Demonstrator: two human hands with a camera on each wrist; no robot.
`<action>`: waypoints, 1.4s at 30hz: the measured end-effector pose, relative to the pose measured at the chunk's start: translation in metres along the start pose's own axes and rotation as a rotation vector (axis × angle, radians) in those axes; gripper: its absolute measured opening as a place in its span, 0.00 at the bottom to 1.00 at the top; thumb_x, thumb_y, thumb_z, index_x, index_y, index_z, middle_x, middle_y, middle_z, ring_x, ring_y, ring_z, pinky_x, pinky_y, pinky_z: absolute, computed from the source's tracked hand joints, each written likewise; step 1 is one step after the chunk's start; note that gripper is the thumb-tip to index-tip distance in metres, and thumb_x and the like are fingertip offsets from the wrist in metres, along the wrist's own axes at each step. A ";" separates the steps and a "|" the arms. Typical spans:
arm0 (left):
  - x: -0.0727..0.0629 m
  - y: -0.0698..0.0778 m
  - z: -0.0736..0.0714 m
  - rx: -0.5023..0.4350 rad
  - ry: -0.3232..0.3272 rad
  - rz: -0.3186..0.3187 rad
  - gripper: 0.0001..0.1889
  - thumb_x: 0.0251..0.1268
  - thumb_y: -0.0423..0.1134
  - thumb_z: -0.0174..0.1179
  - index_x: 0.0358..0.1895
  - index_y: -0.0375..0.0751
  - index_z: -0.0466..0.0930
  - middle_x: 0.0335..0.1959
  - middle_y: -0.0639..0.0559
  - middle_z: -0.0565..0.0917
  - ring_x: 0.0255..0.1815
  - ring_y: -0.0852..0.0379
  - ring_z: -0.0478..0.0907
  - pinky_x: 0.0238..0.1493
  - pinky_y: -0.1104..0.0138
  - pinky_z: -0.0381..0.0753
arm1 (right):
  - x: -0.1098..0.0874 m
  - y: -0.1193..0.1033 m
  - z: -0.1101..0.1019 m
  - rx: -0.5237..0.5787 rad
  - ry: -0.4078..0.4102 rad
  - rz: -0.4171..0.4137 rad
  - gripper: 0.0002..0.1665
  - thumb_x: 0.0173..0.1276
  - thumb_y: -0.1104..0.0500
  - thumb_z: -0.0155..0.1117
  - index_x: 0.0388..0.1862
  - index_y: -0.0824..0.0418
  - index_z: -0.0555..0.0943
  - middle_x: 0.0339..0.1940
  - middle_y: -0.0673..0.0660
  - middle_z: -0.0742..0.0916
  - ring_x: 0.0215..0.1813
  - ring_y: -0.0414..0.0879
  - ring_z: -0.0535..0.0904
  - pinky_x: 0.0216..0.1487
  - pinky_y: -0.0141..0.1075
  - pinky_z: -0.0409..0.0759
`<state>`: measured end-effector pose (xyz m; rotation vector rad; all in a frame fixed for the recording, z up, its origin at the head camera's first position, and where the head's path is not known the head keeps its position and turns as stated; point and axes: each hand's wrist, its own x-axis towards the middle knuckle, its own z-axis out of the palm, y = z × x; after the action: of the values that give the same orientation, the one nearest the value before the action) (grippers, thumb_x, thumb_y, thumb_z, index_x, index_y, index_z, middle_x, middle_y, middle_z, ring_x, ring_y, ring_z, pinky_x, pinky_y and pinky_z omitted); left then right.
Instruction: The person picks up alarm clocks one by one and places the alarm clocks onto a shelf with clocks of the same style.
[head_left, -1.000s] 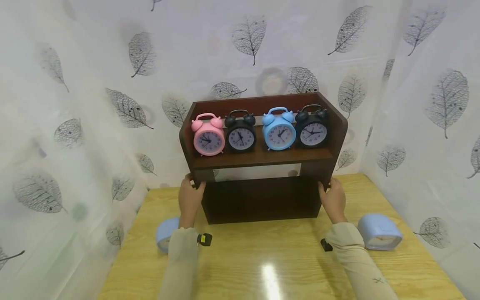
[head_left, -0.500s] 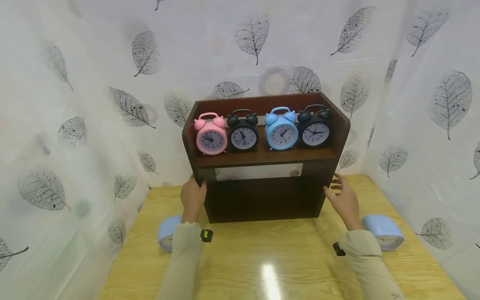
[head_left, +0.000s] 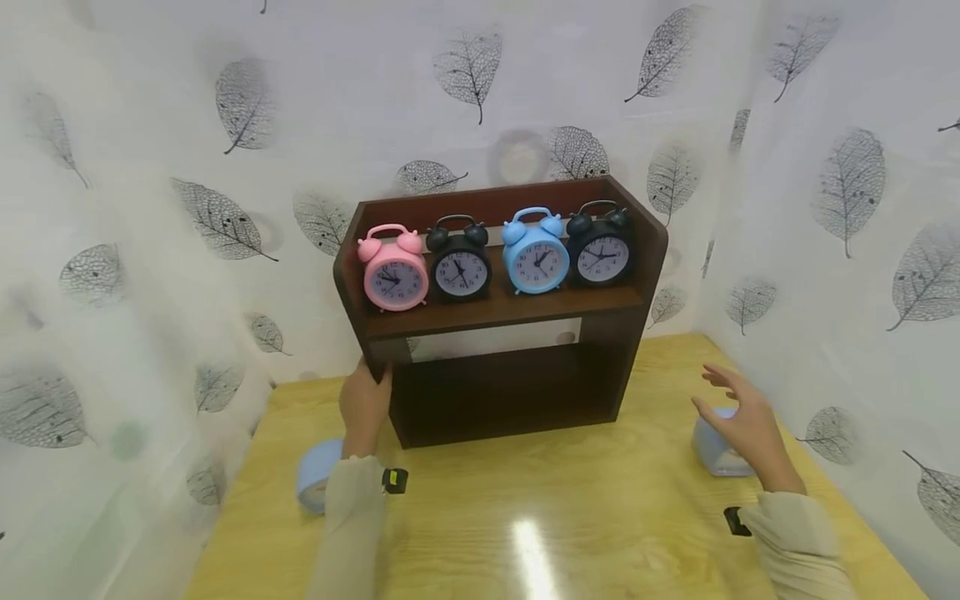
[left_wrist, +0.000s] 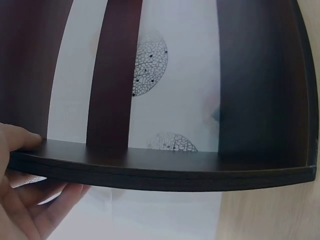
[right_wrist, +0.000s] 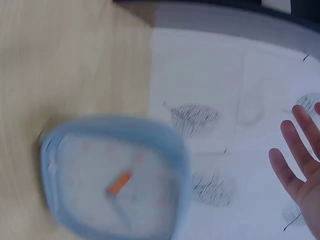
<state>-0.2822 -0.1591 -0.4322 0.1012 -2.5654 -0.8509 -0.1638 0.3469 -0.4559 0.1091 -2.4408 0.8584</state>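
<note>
My left hand (head_left: 365, 406) grips the left side panel of a dark brown wooden shelf (head_left: 502, 315); in the left wrist view the thumb lies inside the panel (left_wrist: 150, 175) and the fingers outside. Away from the shelf, my right hand (head_left: 752, 429) is raised with fingers spread and holds nothing. Partly behind it on the table stands a light blue rounded-square clock (head_left: 716, 446), whose blurred face with an orange hand fills much of the right wrist view. On the upper shelf are a pink alarm clock (head_left: 395, 279), two black alarm clocks, and a blue alarm clock (head_left: 536, 260).
Another light blue clock (head_left: 315, 477) stands beside my left forearm on the wooden table (head_left: 465, 517). A white curtain with leaf prints (head_left: 517, 83) surrounds the table at the back and sides. The shelf stands near the back edge.
My right hand has let go of the shelf's right side and moved right, towards the light blue clock. The left hand keeps its hold. The head view has shifted slightly.
</note>
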 end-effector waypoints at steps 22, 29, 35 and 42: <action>0.002 -0.014 -0.001 0.060 -0.123 -0.020 0.23 0.70 0.48 0.45 0.50 0.29 0.74 0.38 0.26 0.82 0.39 0.29 0.79 0.36 0.44 0.74 | -0.018 0.080 -0.003 -0.021 -0.304 -0.016 0.51 0.31 0.61 0.82 0.57 0.75 0.70 0.54 0.77 0.76 0.49 0.68 0.71 0.43 0.62 0.71; 0.000 -0.016 0.008 0.065 -0.103 0.019 0.22 0.70 0.48 0.46 0.46 0.29 0.75 0.34 0.26 0.82 0.35 0.29 0.79 0.34 0.44 0.74 | -0.025 0.087 -0.007 -0.059 -0.405 0.002 0.51 0.33 0.62 0.80 0.59 0.75 0.67 0.58 0.84 0.68 0.54 0.77 0.66 0.45 0.70 0.67; -0.002 -0.014 0.011 0.070 -0.097 0.028 0.22 0.69 0.46 0.46 0.47 0.27 0.75 0.34 0.25 0.82 0.36 0.29 0.79 0.35 0.43 0.75 | -0.026 0.094 -0.009 -0.067 -0.386 -0.049 0.48 0.32 0.65 0.79 0.57 0.75 0.69 0.54 0.79 0.73 0.48 0.71 0.70 0.40 0.64 0.72; -0.002 -0.013 0.010 0.066 -0.095 0.016 0.22 0.70 0.46 0.47 0.46 0.27 0.76 0.34 0.26 0.82 0.35 0.30 0.80 0.34 0.44 0.75 | -0.024 0.092 -0.011 -0.055 -0.430 0.004 0.49 0.37 0.62 0.79 0.59 0.74 0.67 0.54 0.78 0.71 0.48 0.72 0.71 0.36 0.61 0.74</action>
<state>-0.2851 -0.1632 -0.4476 0.0609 -2.6799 -0.7833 -0.1610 0.4246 -0.5125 0.2954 -2.8611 0.8369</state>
